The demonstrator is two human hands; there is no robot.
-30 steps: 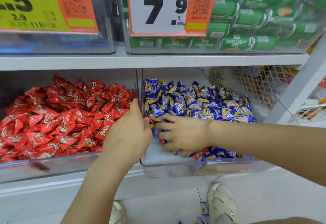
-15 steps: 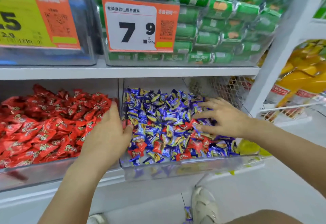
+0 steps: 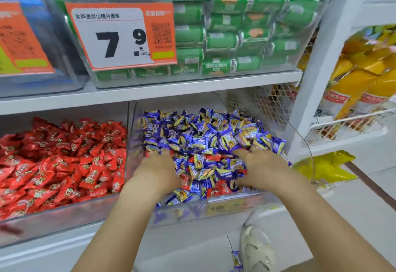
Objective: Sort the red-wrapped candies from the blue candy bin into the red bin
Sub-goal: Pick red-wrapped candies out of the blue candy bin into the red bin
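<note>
Digging both hands' point(image 3: 157, 170) point(image 3: 260, 168) hidden grips among candies point(image 3: 205, 143).

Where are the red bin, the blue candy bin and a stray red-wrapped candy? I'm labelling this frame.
red bin point(image 3: 64, 214), head view, clear front wall.
blue candy bin point(image 3: 225, 207), head view, clear front wall.
red-wrapped candy point(image 3: 222, 188), head view, wrapper middle, near the front.

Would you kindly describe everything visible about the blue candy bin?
The blue candy bin is a clear plastic box on the lower shelf, right of the red bin. It is heaped with blue-wrapped candies, with a few red-wrapped candies near the front. The left hand and right hand both rest on the pile, fingers partly buried.
</note>
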